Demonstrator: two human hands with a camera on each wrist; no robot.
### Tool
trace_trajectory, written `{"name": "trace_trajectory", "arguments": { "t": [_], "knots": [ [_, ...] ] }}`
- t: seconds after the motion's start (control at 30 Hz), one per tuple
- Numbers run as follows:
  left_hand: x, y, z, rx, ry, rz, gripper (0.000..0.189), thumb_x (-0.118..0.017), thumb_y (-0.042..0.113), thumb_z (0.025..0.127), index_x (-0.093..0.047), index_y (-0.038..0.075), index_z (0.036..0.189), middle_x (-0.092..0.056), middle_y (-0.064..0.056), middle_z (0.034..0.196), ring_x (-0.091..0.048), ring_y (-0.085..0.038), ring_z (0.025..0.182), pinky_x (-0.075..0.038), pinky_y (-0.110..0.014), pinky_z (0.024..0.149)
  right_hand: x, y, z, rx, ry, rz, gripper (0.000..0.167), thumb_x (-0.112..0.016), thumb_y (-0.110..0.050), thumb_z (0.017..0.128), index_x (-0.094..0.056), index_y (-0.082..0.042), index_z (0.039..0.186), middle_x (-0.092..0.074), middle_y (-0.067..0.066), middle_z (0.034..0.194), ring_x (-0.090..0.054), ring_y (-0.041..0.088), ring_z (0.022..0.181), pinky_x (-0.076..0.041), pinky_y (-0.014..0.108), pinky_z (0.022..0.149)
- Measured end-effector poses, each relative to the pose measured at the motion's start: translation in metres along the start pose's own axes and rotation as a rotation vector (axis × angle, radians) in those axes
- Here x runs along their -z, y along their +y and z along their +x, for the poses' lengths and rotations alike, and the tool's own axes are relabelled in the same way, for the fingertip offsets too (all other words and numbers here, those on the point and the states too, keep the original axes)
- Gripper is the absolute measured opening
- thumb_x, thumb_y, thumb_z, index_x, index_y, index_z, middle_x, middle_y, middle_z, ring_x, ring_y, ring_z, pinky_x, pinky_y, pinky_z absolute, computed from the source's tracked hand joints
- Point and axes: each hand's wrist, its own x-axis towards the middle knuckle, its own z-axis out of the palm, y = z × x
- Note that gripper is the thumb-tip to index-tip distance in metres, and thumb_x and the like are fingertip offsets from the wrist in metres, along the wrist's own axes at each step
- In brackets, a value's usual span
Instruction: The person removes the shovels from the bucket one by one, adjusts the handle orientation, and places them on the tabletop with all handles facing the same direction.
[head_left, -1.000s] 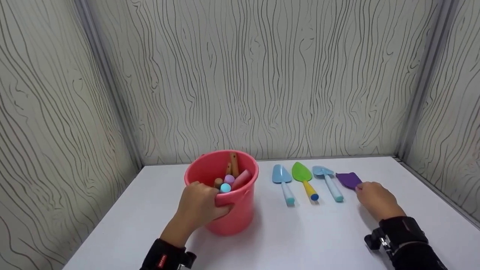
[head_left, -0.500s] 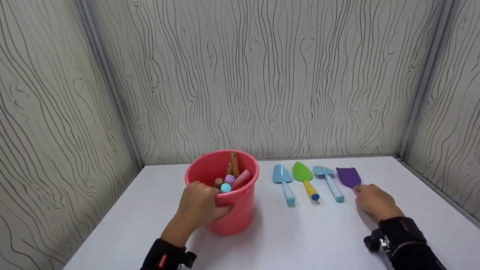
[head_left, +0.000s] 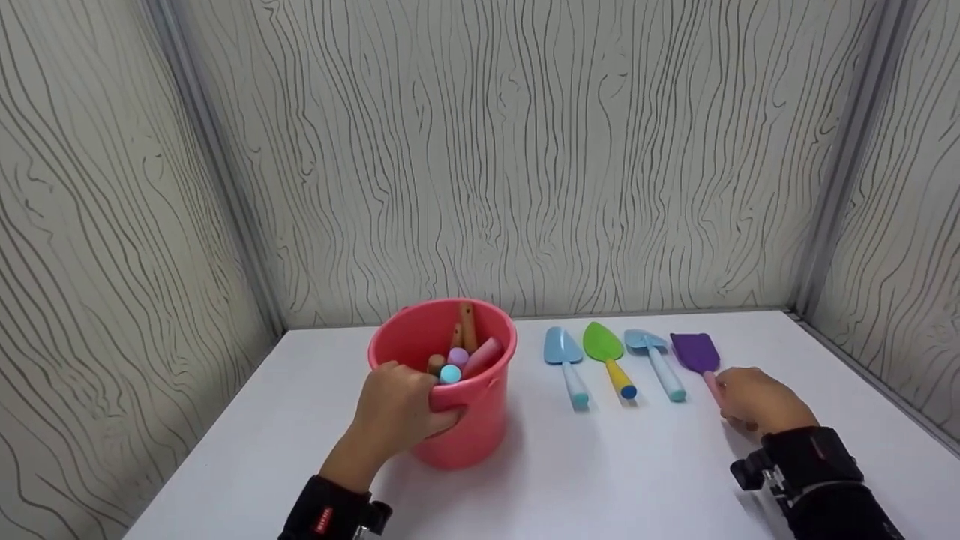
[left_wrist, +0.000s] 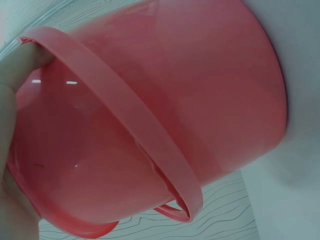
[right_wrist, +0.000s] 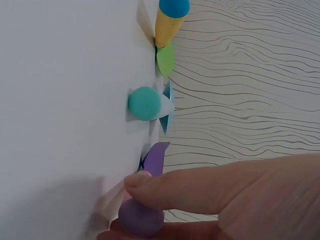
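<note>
My left hand (head_left: 401,405) grips the near rim of a pink bucket (head_left: 472,427), fingers over the edge. In the left wrist view the bucket's handle strap (left_wrist: 125,110) hangs across its side. Tool handles stick up inside: a light-blue end (head_left: 450,374), a purple end (head_left: 458,357) and wooden ones. At the right, my right hand (head_left: 761,401) is at the pink handle of a toy shovel with a purple blade (head_left: 696,352), which lies on the table. In the right wrist view my thumb (right_wrist: 170,190) lies over the handle, above its purple end (right_wrist: 141,218), with a finger on the other side.
To the shovel's left lie a blue toy hoe (head_left: 660,367), a green trowel with a yellow handle (head_left: 604,343) and a blue trowel (head_left: 562,346), in a row. The white table (head_left: 600,480) is bordered by wood-patterned panels (head_left: 480,150).
The purple shovel has turned so its blade points farther back, nearly in line with the others. My right hand has shifted down its handle, baring more of it. The left hand keeps still.
</note>
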Motion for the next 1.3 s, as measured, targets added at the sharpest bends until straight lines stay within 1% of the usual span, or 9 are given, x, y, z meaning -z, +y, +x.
{"name": "trace_trajectory", "arguments": {
  "t": [0.07, 0.17, 0.27, 0.37, 0.47, 0.6, 0.73, 0.97, 1.3],
  "knots": [
    [0.0, 0.0, 0.0, -0.001, -0.001, 0.002, 0.042, -0.096, 0.041, 0.074, -0.063, 0.017, 0.064, -0.057, 0.006, 0.055, -0.049, -0.008, 0.049, -0.061, -0.031, 0.068, -0.001, -0.001, 0.0, 0.017, 0.009, -0.029, 0.044, -0.038, -0.028, 0.115, -0.061, 0.01, 0.11, -0.062, 0.023, 0.094, -0.062, 0.03, 0.078, -0.054, 0.047, 0.075],
    [0.0, -0.001, 0.0, -0.012, 0.002, 0.013, 0.044, -0.095, 0.042, 0.074, -0.06, 0.017, 0.063, -0.055, 0.006, 0.054, -0.047, -0.007, 0.049, -0.059, -0.029, 0.064, -0.001, 0.0, 0.001, 0.032, 0.025, -0.055, 0.06, -0.031, -0.037, 0.116, -0.062, 0.014, 0.121, -0.063, 0.027, 0.103, -0.064, 0.038, 0.092, -0.053, 0.053, 0.084],
    [0.0, -0.001, 0.0, -0.02, 0.008, 0.022, 0.045, -0.095, 0.042, 0.074, -0.06, 0.017, 0.063, -0.054, 0.006, 0.053, -0.046, -0.007, 0.048, -0.058, -0.028, 0.063, -0.002, 0.001, 0.002, 0.042, 0.04, -0.053, 0.074, -0.025, -0.047, 0.116, -0.054, 0.018, 0.138, -0.062, 0.032, 0.115, -0.062, 0.046, 0.107, -0.05, 0.059, 0.094],
    [0.0, -0.001, 0.0, -0.022, 0.01, 0.023, 0.044, -0.096, 0.043, 0.074, -0.061, 0.017, 0.063, -0.055, 0.006, 0.054, -0.046, -0.007, 0.048, -0.059, -0.028, 0.064, -0.005, 0.003, 0.004, 0.055, 0.081, -0.038, 0.079, -0.022, -0.053, 0.115, -0.051, 0.016, 0.143, -0.061, 0.038, 0.129, -0.058, 0.056, 0.122, -0.046, 0.067, 0.102],
    [0.0, -0.002, 0.0, -0.019, 0.009, 0.022, 0.044, -0.095, 0.042, 0.074, -0.062, 0.017, 0.064, -0.056, 0.006, 0.054, -0.047, -0.007, 0.049, -0.059, -0.029, 0.064, -0.01, 0.005, 0.006, 0.062, 0.15, -0.038, 0.083, -0.022, -0.056, 0.115, -0.053, 0.015, 0.142, -0.056, 0.041, 0.139, -0.05, 0.063, 0.132, -0.043, 0.072, 0.104],
    [0.0, -0.002, 0.0, -0.011, 0.005, 0.014, 0.043, -0.095, 0.042, 0.074, -0.062, 0.017, 0.064, -0.057, 0.006, 0.055, -0.046, -0.006, 0.049, -0.059, -0.029, 0.065, -0.016, 0.007, 0.011, 0.052, 0.238, -0.039, 0.087, -0.023, -0.06, 0.113, -0.057, 0.016, 0.138, -0.058, 0.042, 0.136, -0.052, 0.063, 0.129, -0.046, 0.072, 0.101],
    [0.0, -0.002, 0.0, -0.011, -0.001, 0.012, 0.044, -0.095, 0.042, 0.075, -0.061, 0.018, 0.063, -0.057, 0.007, 0.054, -0.045, -0.006, 0.049, -0.057, -0.028, 0.063, -0.018, 0.007, 0.013, 0.026, 0.272, -0.035, 0.086, -0.024, -0.061, 0.113, -0.058, 0.014, 0.139, -0.058, 0.042, 0.137, -0.052, 0.063, 0.129, -0.047, 0.072, 0.099],
    [-0.001, -0.002, -0.001, -0.017, 0.014, 0.017, 0.044, -0.095, 0.041, 0.075, -0.061, 0.017, 0.063, -0.058, 0.006, 0.055, -0.047, -0.007, 0.049, -0.059, -0.029, 0.064, -0.02, 0.006, 0.014, 0.031, 0.279, -0.031, 0.08, -0.027, -0.057, 0.114, -0.056, 0.012, 0.142, -0.057, 0.041, 0.138, -0.051, 0.063, 0.13, -0.047, 0.072, 0.1],
    [0.0, -0.001, 0.0, -0.015, 0.007, 0.011, 0.042, -0.095, 0.041, 0.075, -0.062, 0.017, 0.063, -0.055, 0.006, 0.054, -0.044, -0.006, 0.049, -0.058, -0.028, 0.063, -0.019, 0.008, 0.015, 0.007, 0.249, -0.036, 0.087, -0.023, -0.063, 0.112, -0.054, 0.011, 0.145, -0.054, 0.043, 0.14, -0.05, 0.064, 0.13, -0.047, 0.072, 0.1]
  ]
}}
